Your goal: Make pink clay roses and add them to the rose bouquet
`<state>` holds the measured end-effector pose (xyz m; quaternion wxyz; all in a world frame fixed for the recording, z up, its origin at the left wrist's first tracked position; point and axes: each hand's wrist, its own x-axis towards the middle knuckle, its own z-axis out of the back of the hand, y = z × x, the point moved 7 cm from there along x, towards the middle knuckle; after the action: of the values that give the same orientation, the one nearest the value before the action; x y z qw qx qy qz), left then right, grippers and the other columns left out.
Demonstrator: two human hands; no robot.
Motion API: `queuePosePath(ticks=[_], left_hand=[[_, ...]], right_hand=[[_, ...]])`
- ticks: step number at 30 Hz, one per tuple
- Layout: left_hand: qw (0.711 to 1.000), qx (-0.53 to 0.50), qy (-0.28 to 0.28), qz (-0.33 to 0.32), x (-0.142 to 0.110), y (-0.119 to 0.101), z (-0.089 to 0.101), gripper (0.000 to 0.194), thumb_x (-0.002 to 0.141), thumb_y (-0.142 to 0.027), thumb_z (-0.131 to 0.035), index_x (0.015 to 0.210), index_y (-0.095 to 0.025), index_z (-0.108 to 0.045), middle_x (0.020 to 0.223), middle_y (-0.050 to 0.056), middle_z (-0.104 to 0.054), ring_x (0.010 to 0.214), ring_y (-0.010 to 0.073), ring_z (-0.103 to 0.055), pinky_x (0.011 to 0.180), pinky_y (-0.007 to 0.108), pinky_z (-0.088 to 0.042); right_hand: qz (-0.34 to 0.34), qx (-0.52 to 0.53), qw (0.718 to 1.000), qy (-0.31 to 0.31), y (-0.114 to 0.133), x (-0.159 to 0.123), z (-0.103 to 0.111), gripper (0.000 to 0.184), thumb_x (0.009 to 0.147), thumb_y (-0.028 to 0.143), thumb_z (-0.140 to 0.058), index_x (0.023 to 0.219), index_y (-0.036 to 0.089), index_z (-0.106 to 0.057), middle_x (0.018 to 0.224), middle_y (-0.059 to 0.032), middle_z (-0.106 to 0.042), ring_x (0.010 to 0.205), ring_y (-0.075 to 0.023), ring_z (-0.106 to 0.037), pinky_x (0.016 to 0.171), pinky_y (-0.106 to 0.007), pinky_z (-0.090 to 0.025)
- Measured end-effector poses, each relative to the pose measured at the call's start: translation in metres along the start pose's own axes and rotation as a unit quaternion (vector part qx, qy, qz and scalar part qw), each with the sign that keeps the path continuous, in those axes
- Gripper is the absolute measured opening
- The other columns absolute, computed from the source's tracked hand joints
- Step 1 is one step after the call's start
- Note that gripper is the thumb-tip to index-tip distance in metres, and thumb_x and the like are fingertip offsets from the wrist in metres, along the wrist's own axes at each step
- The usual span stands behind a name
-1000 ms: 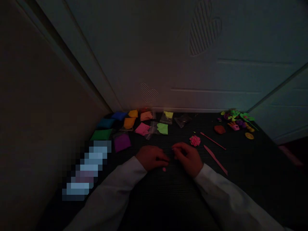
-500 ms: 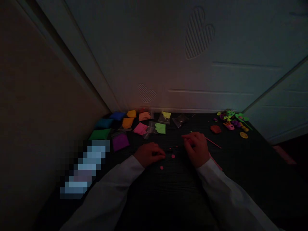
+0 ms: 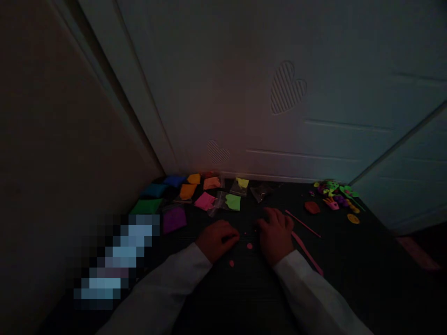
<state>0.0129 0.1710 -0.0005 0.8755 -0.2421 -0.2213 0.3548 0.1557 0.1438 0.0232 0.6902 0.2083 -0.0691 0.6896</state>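
Note:
My left hand (image 3: 218,239) rests on the dark table with its fingers curled and thumb and fingertips together; anything between them is too small to see. A round, flat pink clay piece (image 3: 249,245) lies just right of its fingertips, and a second pink clay piece (image 3: 232,263) sits nearer to me. My right hand (image 3: 277,235) is bent over the table, fingers curled down beside a tiny pink crumb (image 3: 255,230); its grip is hidden in the dim light. To its right are a thin pink stick (image 3: 303,223) and a long pink clay strip (image 3: 307,253).
Clay packets run along the back left, among them a purple packet (image 3: 174,219), a pink packet (image 3: 205,201) and a light green packet (image 3: 233,202). A reddish clay lump (image 3: 312,207) and small colourful clay figures (image 3: 333,197) lie back right. A white panel (image 3: 223,93) stands behind.
The view has tilted up, so the table appears lower. My right hand has shifted left towards the small pink crumbs, uncovering more of the stick and strip. My left hand stays curled.

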Motion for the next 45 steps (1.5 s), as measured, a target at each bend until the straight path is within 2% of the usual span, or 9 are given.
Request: queuePosePath(ticks=[8,11,17,23,26,30,31,36,45], left_hand=[[1.0,0.004,-0.013,0.004,-0.001,0.0,0.002,0.016,0.075,-0.027,-0.049,0.079,-0.019,-0.062,0.07,0.002,-0.056,0.07,0.0116,-0.05,0.064,0.024,-0.04],[1.0,0.004,-0.01,0.005,-0.001,0.0,0.003,0.015,0.074,-0.026,-0.05,0.078,-0.018,-0.062,0.069,0.002,-0.056,0.068,0.0113,-0.05,0.063,0.023,-0.04],[1.0,0.004,-0.015,-0.001,0.0,0.0,0.004,0.015,0.074,-0.027,-0.051,0.078,-0.019,-0.063,0.069,0.002,-0.06,0.07,0.0121,-0.052,0.064,0.024,-0.042],[1.0,-0.006,-0.008,0.006,0.0,-0.001,0.004,0.017,0.074,-0.028,-0.051,0.081,-0.02,-0.064,0.074,0.002,-0.063,0.072,0.0121,-0.053,0.066,0.025,-0.043],[0.999,-0.005,-0.026,0.031,0.0,0.002,0.007,0.019,0.074,-0.029,-0.05,0.082,-0.019,-0.064,0.075,0.002,-0.063,0.071,0.0117,-0.053,0.066,0.024,-0.043],[0.999,-0.012,-0.033,0.038,0.001,0.004,0.008,0.019,0.073,-0.029,-0.051,0.081,-0.018,-0.064,0.073,0.002,-0.063,0.07,0.0115,-0.053,0.066,0.024,-0.043],[0.999,-0.011,-0.032,0.039,0.002,0.004,0.007,0.018,0.073,-0.029,-0.052,0.081,-0.018,-0.063,0.073,0.002,-0.063,0.07,0.0116,-0.053,0.065,0.024,-0.043],[0.998,-0.013,-0.038,0.051,0.003,0.009,0.008,0.017,0.074,-0.03,-0.051,0.08,-0.019,-0.063,0.074,0.001,-0.063,0.069,0.0109,-0.053,0.065,0.024,-0.043],[0.999,-0.014,-0.037,0.036,0.004,0.007,0.007,0.017,0.074,-0.03,-0.05,0.08,-0.019,-0.062,0.073,0.001,-0.062,0.07,0.0115,-0.052,0.066,0.025,-0.042]], right_hand=[[-0.026,-0.005,0.999,-0.022,-0.009,-0.003,0.006,0.017,0.068,0.016,-0.055,0.079,0.028,-0.062,0.124,-0.0019,-0.04,0.117,-0.0233,-0.028,0.091,-0.044,-0.015],[-0.032,0.004,0.999,-0.033,-0.013,-0.008,0.007,0.016,0.07,0.014,-0.052,0.077,0.026,-0.062,0.119,-0.0024,-0.045,0.114,-0.0231,-0.031,0.091,-0.043,-0.016],[-0.008,0.043,0.997,-0.069,-0.01,-0.014,0.011,0.015,0.067,0.011,-0.052,0.07,0.023,-0.062,0.114,-0.0023,-0.05,0.112,-0.0251,-0.033,0.089,-0.045,-0.017],[0.022,0.112,0.987,-0.117,-0.001,-0.017,0.032,0.019,0.067,0.01,-0.049,0.07,0.024,-0.061,0.106,0.0,-0.052,0.108,-0.0237,-0.035,0.087,-0.042,-0.022],[-0.004,0.151,0.98,-0.125,-0.014,-0.015,0.038,0.02,0.068,0.009,-0.045,0.067,0.022,-0.06,0.102,-0.0013,-0.053,0.103,-0.0223,-0.039,0.084,-0.04,-0.026],[-0.019,0.178,0.962,-0.204,-0.038,-0.018,0.048,0.023,0.071,0.009,-0.041,0.07,0.021,-0.06,0.099,-0.0031,-0.052,0.099,-0.0189,-0.042,0.083,-0.038,-0.029],[-0.013,0.154,0.967,-0.202,-0.04,-0.019,0.047,0.021,0.071,0.01,-0.043,0.071,0.022,-0.061,0.1,-0.0027,-0.052,0.101,-0.0197,-0.041,0.085,-0.039,-0.027],[0.05,0.031,0.997,-0.058,-0.025,-0.019,0.018,0.019,0.067,0.012,-0.055,0.068,0.029,-0.063,0.11,0.0027,-0.053,0.11,-0.0233,-0.035,0.086,-0.045,-0.018],[0.05,-0.002,0.998,-0.029,-0.013,-0.02,0.015,0.014,0.067,0.013,-0.056,0.068,0.026,-0.062,0.113,0.0022,-0.052,0.112,-0.0208,-0.036,0.092,-0.045,-0.013]])
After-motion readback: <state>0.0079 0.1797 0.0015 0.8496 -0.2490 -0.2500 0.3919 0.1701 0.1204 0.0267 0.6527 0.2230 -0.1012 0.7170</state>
